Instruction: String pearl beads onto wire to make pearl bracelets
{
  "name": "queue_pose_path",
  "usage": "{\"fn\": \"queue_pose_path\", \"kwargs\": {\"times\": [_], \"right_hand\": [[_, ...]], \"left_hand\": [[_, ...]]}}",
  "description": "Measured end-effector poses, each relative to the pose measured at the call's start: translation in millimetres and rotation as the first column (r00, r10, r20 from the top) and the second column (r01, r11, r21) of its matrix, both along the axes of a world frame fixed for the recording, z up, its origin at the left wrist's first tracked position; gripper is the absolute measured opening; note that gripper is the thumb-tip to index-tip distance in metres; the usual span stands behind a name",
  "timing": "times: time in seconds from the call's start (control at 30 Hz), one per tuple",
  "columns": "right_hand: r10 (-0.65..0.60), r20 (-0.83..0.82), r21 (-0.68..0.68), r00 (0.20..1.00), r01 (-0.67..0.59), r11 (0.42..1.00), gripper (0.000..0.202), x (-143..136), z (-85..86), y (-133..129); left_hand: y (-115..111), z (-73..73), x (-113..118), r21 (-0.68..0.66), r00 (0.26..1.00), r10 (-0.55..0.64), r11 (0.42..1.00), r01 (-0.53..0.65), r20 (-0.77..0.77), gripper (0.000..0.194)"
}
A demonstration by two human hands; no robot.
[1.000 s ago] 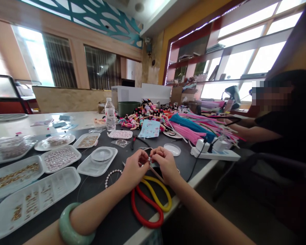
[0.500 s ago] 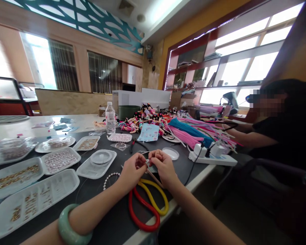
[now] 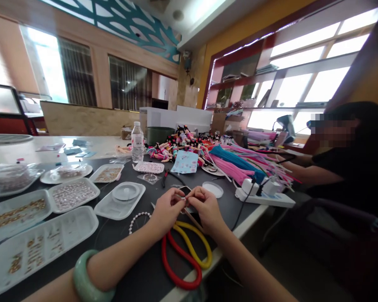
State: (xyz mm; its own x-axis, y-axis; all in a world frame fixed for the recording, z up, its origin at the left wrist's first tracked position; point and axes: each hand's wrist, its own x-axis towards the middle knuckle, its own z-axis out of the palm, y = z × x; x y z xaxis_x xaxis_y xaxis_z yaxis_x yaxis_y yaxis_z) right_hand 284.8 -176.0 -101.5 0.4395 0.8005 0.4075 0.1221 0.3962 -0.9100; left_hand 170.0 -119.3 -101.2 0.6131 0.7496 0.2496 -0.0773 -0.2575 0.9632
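My left hand [image 3: 170, 208] and my right hand [image 3: 207, 208] meet above the dark work mat, fingertips pinched together on a small white bead [image 3: 184, 199]. The fingers mostly cover it, and any thread there is too fine to see. A strand of pearl-like beads [image 3: 132, 222] lies on the mat left of my left wrist. Under my hands are a red cord loop [image 3: 164, 256] and a yellow cord loop [image 3: 208, 247]. A dark flat object with a pale edge [image 3: 187, 189] shows partly behind my fingers. My left forearm wears a green bangle [image 3: 80, 274].
Left are white trays [image 3: 91, 222] of gold pieces and beads. Ahead stand a water bottle [image 3: 137, 142], pliers [image 3: 165, 178] and a pile of dolls [image 3: 164, 153]. A power strip [image 3: 271, 200] sits at the right table edge, near a seated person [image 3: 349, 167].
The view has shifted slightly. My hands stay pinched together, with the right fingers now closed further over the white bead, which shows less.
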Motion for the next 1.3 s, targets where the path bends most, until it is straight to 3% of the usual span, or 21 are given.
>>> {"fn": "queue_pose_path", "kwargs": {"times": [0.17,0.4,0.53,0.63,0.73,1.0,1.3], "right_hand": [[0.153,-0.034,0.002,0.988,-0.153,0.988,0.017,0,2.6,2],[0.163,-0.072,0.004,0.984,-0.163,0.987,0.027,-3,3.3,-3],[0.151,-0.054,0.000,0.987,-0.151,0.988,0.028,0,2.0,-1],[0.160,-0.042,-0.003,0.986,-0.160,0.987,0.028,0,3.7,1],[0.150,-0.029,-0.024,0.988,-0.151,0.988,0.025,-1,6.5,2],[0.102,0.020,0.030,0.995,-0.102,0.994,0.030,-6,10.3,0],[0.088,-0.028,0.058,0.996,-0.087,0.995,0.034,-7,6.7,-2]], "left_hand": [[3,-3.0,4,-0.075,0.992,-0.070,0.994,0.078,0.108,0.021],[6,-4.4,6,-0.112,0.990,-0.096,0.988,0.107,0.101,0.025],[5,0.6,5,-0.136,0.967,-0.217,0.962,0.235,0.133,0.040],[3,3.4,4,-0.239,0.951,-0.260,0.925,0.295,0.170,0.053],[4,2.9,5,-0.278,0.954,-0.237,0.918,0.282,0.186,0.045],[9,-2.4,7,-0.208,0.947,-0.200,0.944,0.255,0.251,0.014],[12,-7.3,2,-0.199,0.936,-0.205,0.943,0.267,0.287,0.023]]}}
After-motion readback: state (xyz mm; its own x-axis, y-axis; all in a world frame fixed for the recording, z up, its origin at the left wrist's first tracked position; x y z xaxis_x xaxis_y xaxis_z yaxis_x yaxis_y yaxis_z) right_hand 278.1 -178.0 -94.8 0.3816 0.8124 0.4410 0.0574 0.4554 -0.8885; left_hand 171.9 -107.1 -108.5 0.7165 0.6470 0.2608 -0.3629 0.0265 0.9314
